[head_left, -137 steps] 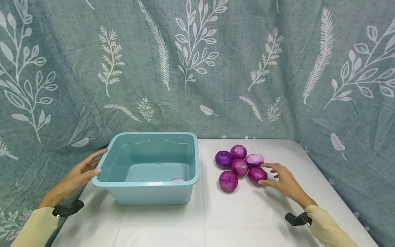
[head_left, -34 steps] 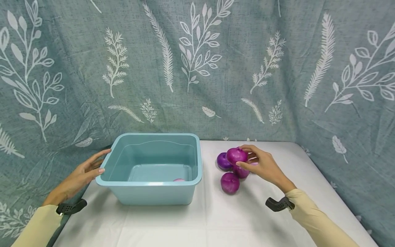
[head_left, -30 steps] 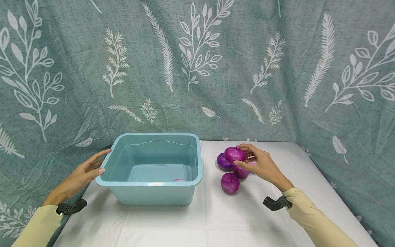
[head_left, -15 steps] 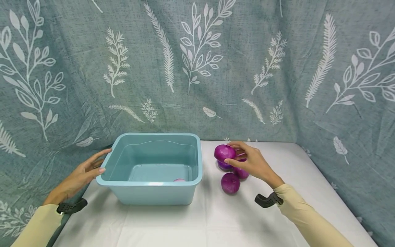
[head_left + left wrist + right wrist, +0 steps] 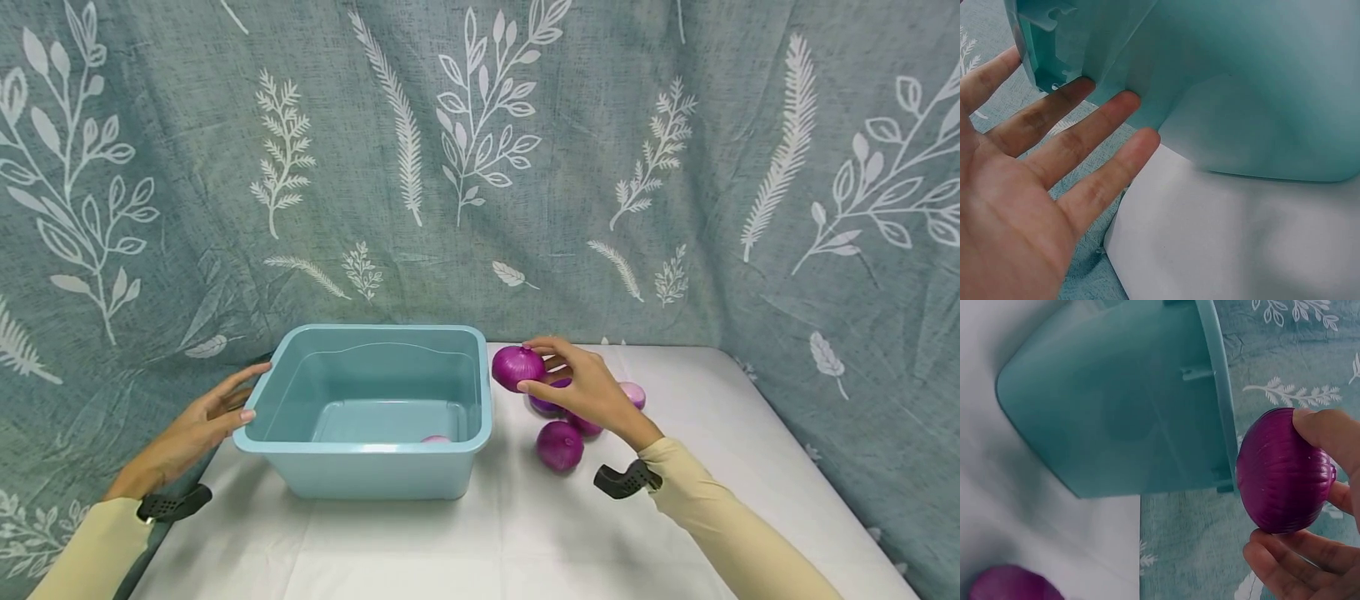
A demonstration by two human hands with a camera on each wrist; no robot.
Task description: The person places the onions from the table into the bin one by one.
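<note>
The left hand (image 5: 185, 427) is at the left side of the blue tub (image 5: 367, 475), its fingers straight and spread, the fingertips (image 5: 1146, 141) lying against the tub's outer wall without curling round it. The right hand (image 5: 583, 387) is partly closed, pinching a purple onion (image 5: 517, 368) between thumb and fingers. That onion is held off the tabletop (image 5: 405, 550), at rim height just beside the tub's right edge; whether it touches the rim cannot be told. Right of the tub, beyond the held onion, sit other onions (image 5: 559, 446), some partly hidden by the right hand. Inside the tub, a pale pink object (image 5: 435, 438) shows over the near rim.
</note>
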